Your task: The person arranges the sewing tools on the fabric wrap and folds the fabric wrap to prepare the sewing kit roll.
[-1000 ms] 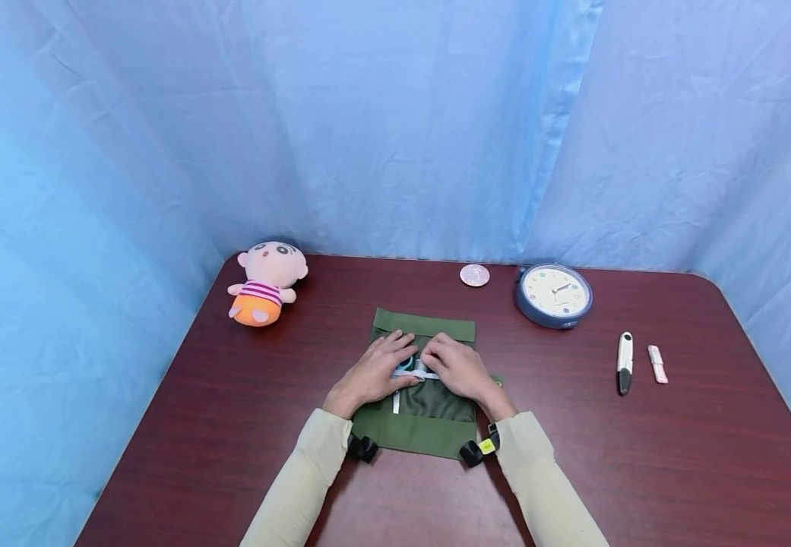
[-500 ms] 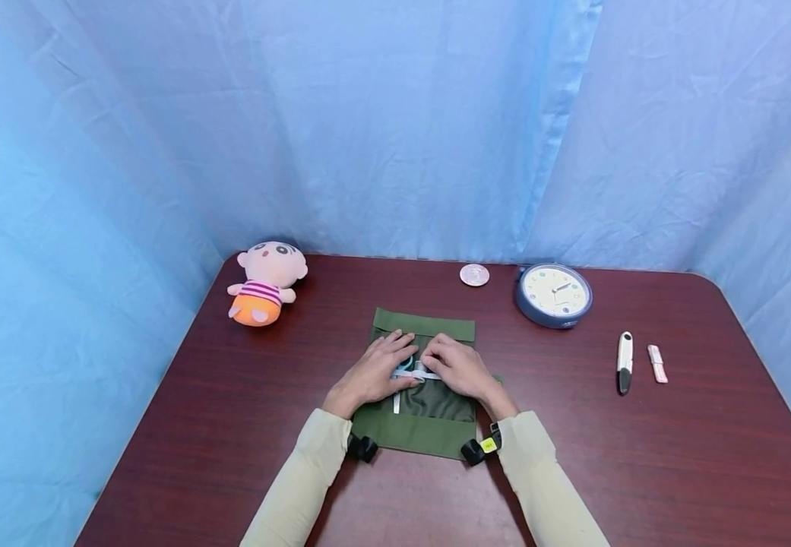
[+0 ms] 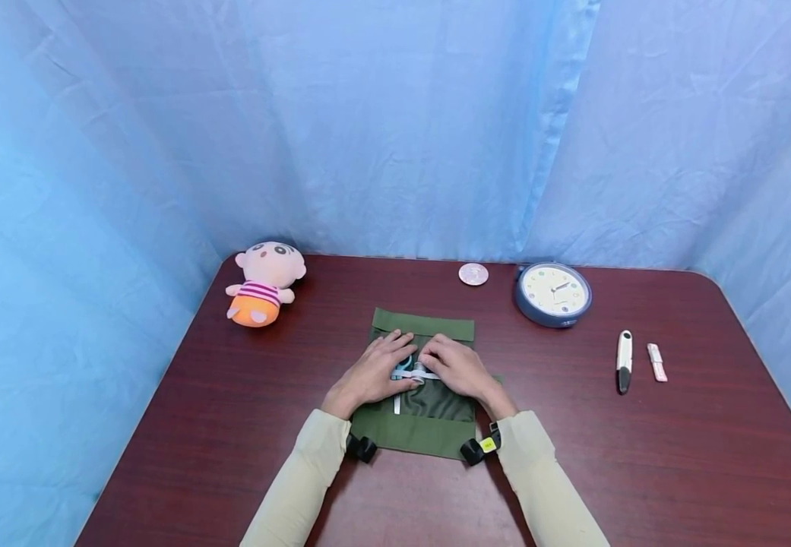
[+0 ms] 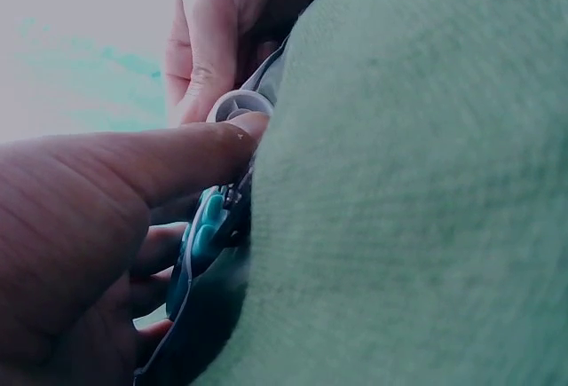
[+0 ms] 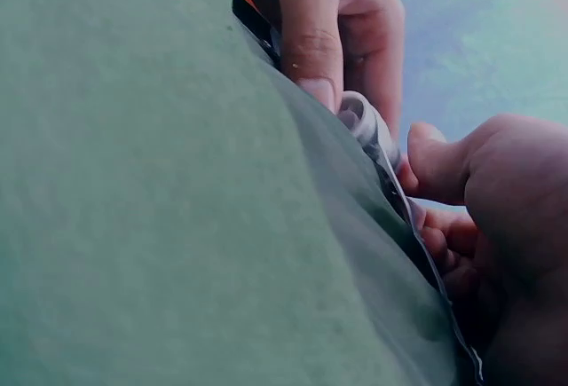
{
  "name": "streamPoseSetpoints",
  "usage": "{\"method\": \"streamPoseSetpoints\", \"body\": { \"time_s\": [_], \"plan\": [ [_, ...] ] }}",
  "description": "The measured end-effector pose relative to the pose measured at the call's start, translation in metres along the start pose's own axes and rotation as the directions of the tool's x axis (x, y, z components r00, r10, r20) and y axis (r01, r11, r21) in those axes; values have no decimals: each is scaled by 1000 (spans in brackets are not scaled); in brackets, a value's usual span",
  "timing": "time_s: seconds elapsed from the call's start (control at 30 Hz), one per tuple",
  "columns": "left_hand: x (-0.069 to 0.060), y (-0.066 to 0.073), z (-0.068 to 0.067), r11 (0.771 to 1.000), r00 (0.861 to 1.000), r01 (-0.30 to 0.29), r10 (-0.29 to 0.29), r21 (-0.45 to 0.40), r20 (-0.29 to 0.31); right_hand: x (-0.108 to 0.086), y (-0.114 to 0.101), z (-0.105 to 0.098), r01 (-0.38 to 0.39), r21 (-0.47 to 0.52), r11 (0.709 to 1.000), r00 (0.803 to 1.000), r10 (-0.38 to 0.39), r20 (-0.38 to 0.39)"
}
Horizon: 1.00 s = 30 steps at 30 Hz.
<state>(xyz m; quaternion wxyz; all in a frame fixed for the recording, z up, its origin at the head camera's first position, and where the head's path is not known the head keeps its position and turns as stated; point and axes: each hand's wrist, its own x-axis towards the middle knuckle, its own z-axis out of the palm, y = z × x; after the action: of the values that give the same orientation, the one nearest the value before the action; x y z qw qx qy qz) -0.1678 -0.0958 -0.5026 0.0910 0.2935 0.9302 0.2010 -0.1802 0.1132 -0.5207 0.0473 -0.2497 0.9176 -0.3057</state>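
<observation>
Tabletop (image 3: 675, 456): roll (image 3: 419, 367) between left hand (image 3: 372, 370) and right hand (image 3: 460, 368)

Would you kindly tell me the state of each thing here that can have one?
Rectangular green fabric case: unfolded, lying flat.
Small whitish cylinder: under the narrow white strap.
Teal ring-handled tool: partly hidden, open or closed unclear.
Round blue clock: face up.
Slim white-and-black tool: lying flat.
Left hand: fingers extended, thumb touching the cylinder.
Right hand: fingers curled, hold unclear.
</observation>
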Motion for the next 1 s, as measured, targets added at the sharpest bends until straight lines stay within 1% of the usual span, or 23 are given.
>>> {"method": "streamPoseSetpoints", "body": {
  "time_s": [0.13, 0.27, 0.4, 0.6, 0.67, 0.9, 1.0],
  "plan": [
    [0, 0, -1, 1000, 1000, 4, -4, 9, 4, -1, 2, -1, 10, 22, 1000, 1000, -10, -3],
    [0, 0, -1, 1000, 1000, 12, -12, 5, 17, -1, 3, 0, 23, -8, 1000, 1000, -23, 4],
    [0, -1, 0, 1000, 1000, 16, -16, -1, 21, 0, 2, 1, 21, -19, 1000, 1000, -20, 15],
    [0, -1, 0, 1000, 1000, 10, -10, -11, 9, 0, 3, -2, 17, 53, 998, 1000, -18, 12],
    [0, -1, -1, 1000, 1000, 9, -9, -13, 8, 0, 3, -3, 18, 63, 998, 1000, -19, 13],
    [0, -1, -1, 1000, 1000, 10, -10, -15, 15, 0, 2, -1, 38, -28, 999, 999, -37, 33],
    [0, -1, -1, 1000, 1000, 13, -13, -19, 18, 0, 2, -1, 35, -35, 999, 999, -33, 40]
  ]
}}
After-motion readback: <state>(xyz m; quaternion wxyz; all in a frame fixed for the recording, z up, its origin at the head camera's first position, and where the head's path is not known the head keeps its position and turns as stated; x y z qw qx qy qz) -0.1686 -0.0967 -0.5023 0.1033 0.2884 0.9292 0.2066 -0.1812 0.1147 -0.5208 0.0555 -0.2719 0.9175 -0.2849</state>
